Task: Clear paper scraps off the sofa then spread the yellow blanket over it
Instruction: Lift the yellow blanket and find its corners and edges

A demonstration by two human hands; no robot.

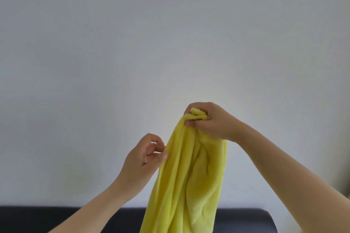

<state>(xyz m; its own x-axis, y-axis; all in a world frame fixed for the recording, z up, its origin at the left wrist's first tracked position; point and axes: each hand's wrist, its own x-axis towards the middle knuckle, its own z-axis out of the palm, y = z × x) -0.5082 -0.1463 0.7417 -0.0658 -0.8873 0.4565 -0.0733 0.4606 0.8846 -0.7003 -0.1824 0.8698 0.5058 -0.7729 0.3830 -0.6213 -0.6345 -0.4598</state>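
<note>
The yellow blanket (189, 176) hangs bunched in long folds in front of me, its lower part running out of the bottom of the view. My right hand (210, 121) grips its gathered top end, held up high. My left hand (144, 155) is lower and to the left, pinching the blanket's left edge between thumb and fingertips. The dark sofa (56, 219) shows only as the top of its backrest along the bottom of the view. Its seat is out of view, and I see no paper scraps.
A plain white wall (132, 43) fills most of the view behind the blanket and above the sofa back. A dark strip shows at the far right edge (345, 189).
</note>
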